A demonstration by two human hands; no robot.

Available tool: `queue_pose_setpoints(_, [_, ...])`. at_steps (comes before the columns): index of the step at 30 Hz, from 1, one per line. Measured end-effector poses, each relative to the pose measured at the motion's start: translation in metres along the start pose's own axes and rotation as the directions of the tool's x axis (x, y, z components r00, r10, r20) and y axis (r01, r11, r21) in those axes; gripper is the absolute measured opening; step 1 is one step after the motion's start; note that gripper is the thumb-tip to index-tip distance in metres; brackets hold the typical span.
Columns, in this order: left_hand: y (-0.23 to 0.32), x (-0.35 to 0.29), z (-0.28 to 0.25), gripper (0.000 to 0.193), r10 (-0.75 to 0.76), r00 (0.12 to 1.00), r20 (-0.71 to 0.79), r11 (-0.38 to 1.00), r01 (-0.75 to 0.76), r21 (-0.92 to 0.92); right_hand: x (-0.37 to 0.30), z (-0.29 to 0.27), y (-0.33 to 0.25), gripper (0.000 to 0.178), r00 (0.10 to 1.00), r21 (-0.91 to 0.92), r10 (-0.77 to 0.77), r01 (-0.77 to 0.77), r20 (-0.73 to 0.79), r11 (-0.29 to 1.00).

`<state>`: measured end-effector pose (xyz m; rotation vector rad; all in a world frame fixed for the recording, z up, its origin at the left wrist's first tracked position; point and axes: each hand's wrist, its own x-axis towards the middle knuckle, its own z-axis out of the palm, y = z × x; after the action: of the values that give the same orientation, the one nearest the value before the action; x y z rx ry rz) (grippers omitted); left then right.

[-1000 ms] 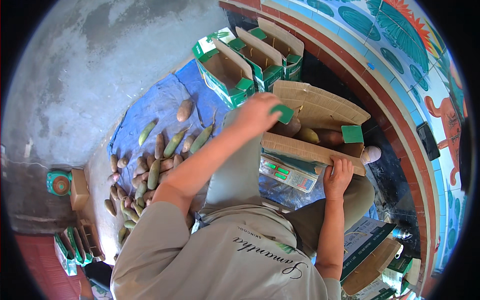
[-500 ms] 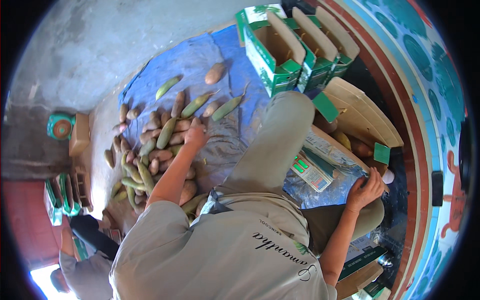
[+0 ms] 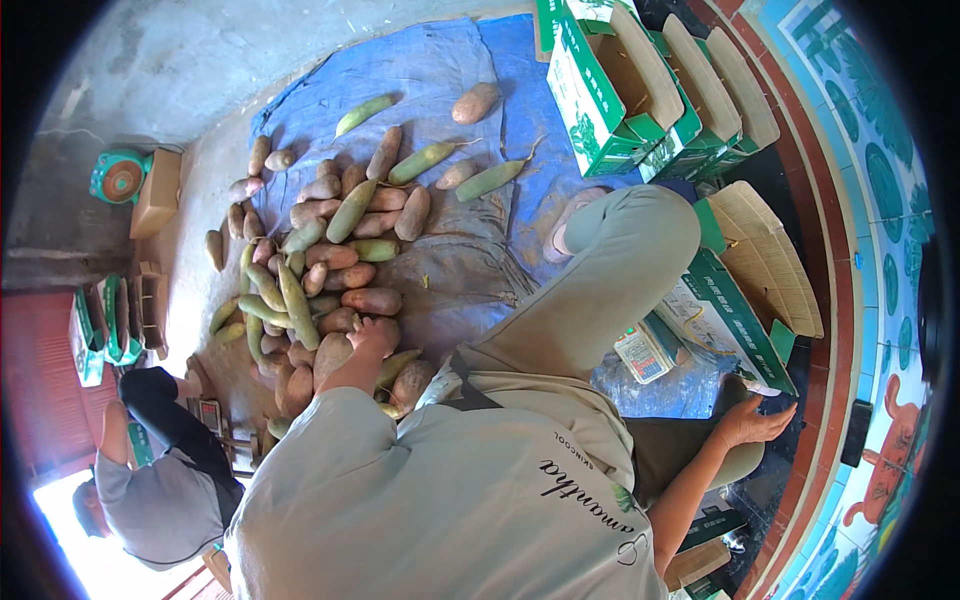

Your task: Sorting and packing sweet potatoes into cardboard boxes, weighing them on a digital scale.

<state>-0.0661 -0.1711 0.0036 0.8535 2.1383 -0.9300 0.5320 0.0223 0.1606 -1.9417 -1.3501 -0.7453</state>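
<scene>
My left hand [image 3: 372,338] is at the near edge of a pile of long green and reddish-brown radish-like roots. Its fingers curl over a reddish-brown root [image 3: 388,331], partly hiding it. Away to the right, my right hand [image 3: 752,424] is held out with straight fingers and nothing in it. Its fingertips are just below the near corner of a green-and-white carton [image 3: 735,315], whose brown flap stands up. A digital scale [image 3: 643,352] lies between that carton and my leg.
Three open cartons [image 3: 615,95] stand in a row at the far right. Several loose roots, among them a green one [image 3: 365,115], lie on the blue tarp [image 3: 430,60]. At lower left another person [image 3: 170,500] sits near stacked cartons [image 3: 105,325]. A teal fan [image 3: 122,177] is by the wall.
My left hand has moved back from the pile's middle to its near edge. My right hand has come off the carton's edge and spread out. The carton's contents are now out of sight.
</scene>
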Motion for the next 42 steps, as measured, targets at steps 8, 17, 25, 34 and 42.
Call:
queue_pose_setpoints(8, [-0.034, 0.007, 0.007, 0.039, -0.043, 0.994, -0.104, 0.993, 0.054, 0.104, 0.001, -0.001, -0.006, 0.067, 0.996, -0.006, 0.028, -0.028, 0.080, 1.000])
queue_pose_setpoints(17, [-0.067, 0.024, 0.038, 0.060, -0.211, 0.969, -0.128, 0.977, 0.211, -0.014, 0.001, 0.001, -0.011, 0.060, 0.995, 0.008, 0.003, -0.004, 0.097, 1.000])
queue_pose_setpoints(25, [-0.067, 0.029, 0.042, 0.047, -0.204, 0.958, -0.203, 0.972, 0.222, 0.073, 0.002, 0.003, -0.008, 0.058, 0.997, 0.039, -0.011, 0.008, 0.081, 0.999])
queue_pose_setpoints(34, [-0.051, -0.018, -0.026, 0.068, -0.135, 0.991, 0.020, 0.991, 0.135, 0.020, 0.006, -0.006, -0.012, 0.056, 0.999, 0.087, -0.012, 0.009, 0.044, 0.996])
queue_pose_setpoints(42, [-0.011, -0.011, -0.093, 0.093, 0.108, 0.992, -0.063, 0.986, -0.115, -0.123, 0.021, -0.019, -0.041, 0.049, 0.967, 0.106, -0.248, 0.241, 0.061, 0.965])
